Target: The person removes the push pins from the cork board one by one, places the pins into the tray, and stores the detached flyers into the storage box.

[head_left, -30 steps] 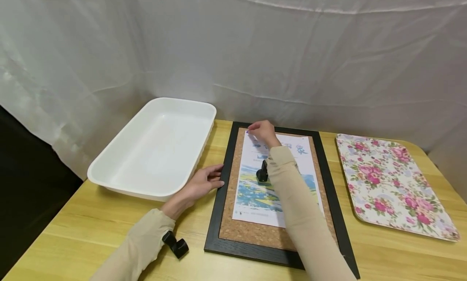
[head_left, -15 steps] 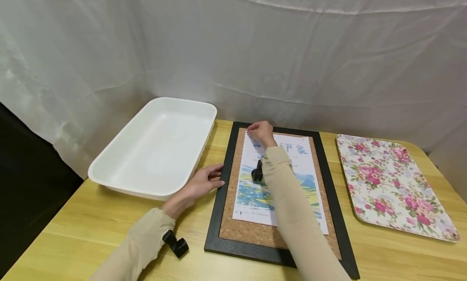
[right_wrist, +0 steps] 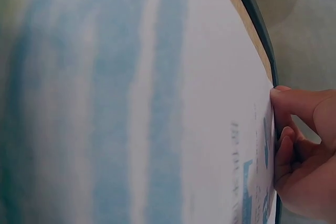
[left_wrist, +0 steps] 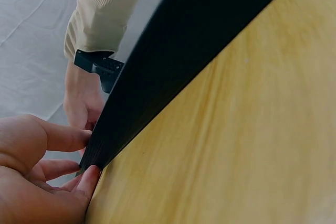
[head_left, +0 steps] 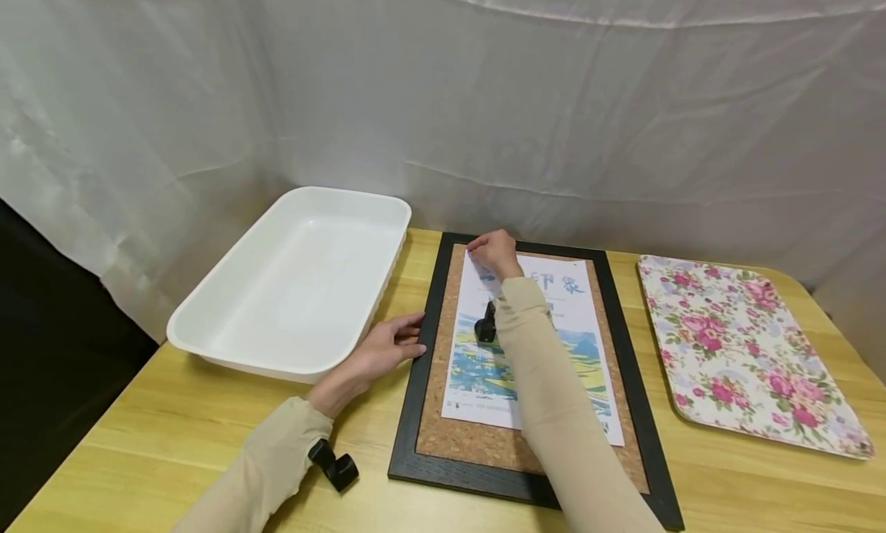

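Note:
A printed poster with blue lettering and a blue, green and yellow landscape lies on a cork board with a black frame. My right hand is at the poster's top left corner, thumb and fingertips drawn together there. They seem to pinch something small, which they hide; I cannot tell its kind. In the right wrist view the fingertips sit right at the paper's edge, other fingers curled. My left hand rests beside the frame's left side, its fingertips touching the black edge.
A deep white tray stands to the left, close to my left forearm. On the right lies a floral tray. A pale curtain hangs behind the wooden table. Both sleeves carry black wrist mounts.
My right wrist and forearm have shifted a little to the left, uncovering more of the poster's lettering and picture. The fingertips remain at the same corner. My left hand has not moved.

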`<state>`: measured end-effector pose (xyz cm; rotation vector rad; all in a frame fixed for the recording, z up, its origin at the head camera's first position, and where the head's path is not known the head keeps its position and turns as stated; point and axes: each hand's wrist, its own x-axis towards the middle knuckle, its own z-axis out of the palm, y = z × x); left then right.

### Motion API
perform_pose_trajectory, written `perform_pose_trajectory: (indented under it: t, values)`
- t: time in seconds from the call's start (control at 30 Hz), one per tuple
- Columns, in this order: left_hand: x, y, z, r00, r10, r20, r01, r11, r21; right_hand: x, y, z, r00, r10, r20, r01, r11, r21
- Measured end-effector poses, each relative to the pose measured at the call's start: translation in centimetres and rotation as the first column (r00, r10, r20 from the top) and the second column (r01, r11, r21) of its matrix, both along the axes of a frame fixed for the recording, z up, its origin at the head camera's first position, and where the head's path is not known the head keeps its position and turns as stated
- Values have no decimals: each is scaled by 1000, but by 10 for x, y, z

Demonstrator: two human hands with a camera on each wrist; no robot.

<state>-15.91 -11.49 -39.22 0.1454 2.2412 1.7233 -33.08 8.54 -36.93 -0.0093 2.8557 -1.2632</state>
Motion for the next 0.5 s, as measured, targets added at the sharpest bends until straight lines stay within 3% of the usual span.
perform_pose_trajectory:
  t: [0.27, 0.5]
  values:
    - [0, 2, 1, 1000, 3, 3, -3, 1000, -11, 0, 2, 3, 1000, -8, 23, 8, 1000, 4]
    - [-1, 3, 0, 1000, 3, -3, -3, 1000, -9, -2, 4, 2, 998, -26, 65, 30, 998, -50]
